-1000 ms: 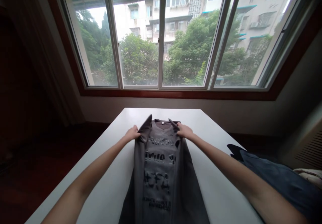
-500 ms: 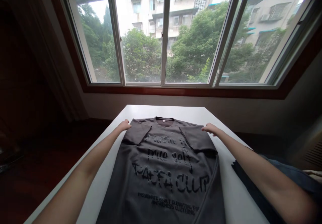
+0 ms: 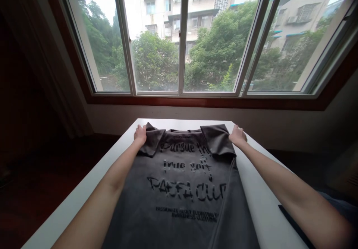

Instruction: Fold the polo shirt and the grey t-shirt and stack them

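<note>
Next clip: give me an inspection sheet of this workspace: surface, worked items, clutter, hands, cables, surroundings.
Surface: white table, shirt covering its middle.
Worked items: grey T-shirt lying print-up, both sleeves folded in over the chest.
Clutter: dark garment at the table's right edge.
Hands: left hand grips the left shoulder; right hand grips the right shoulder; both closed on fabric.
Cables: nothing seen.
Surroundings: wide window ahead, with trees and buildings outside; the room is dim.

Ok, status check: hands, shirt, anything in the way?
Left hand and right hand grip the grey T-shirt at its shoulders. Shirt print-up on white table, sleeves folded in. Dark cloth at right, apart.
</note>
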Tool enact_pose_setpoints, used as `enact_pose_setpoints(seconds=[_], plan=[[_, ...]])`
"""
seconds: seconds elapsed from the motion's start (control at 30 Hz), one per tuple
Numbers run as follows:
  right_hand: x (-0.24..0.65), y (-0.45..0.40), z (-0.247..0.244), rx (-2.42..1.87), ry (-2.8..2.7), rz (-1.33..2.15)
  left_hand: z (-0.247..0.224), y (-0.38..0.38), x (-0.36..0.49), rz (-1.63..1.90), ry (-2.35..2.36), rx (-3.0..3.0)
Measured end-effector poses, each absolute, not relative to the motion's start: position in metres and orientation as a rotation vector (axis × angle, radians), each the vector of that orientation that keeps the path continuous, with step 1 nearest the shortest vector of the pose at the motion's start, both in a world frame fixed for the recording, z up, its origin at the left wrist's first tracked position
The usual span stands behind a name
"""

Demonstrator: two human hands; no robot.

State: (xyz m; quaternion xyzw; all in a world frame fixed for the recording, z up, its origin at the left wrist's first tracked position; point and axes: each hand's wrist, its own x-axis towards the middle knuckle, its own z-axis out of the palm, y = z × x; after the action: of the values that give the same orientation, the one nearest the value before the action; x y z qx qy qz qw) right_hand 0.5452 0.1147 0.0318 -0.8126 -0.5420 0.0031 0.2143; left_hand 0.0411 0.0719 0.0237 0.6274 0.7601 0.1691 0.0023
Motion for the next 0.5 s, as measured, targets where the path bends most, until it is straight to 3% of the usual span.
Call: enact_pose_setpoints(seconds=[0.23,0.5], plan=[[0.462,0.075,-0.004,-2.064,-2.259,-0.093,-0.01,0.042,0.123,0.329,2.238,2.247],[0.441,0.064,-0.012,-2.031,-2.235,-0.05,-0.002,0.035,0.124,0.224,2.28,2.133]])
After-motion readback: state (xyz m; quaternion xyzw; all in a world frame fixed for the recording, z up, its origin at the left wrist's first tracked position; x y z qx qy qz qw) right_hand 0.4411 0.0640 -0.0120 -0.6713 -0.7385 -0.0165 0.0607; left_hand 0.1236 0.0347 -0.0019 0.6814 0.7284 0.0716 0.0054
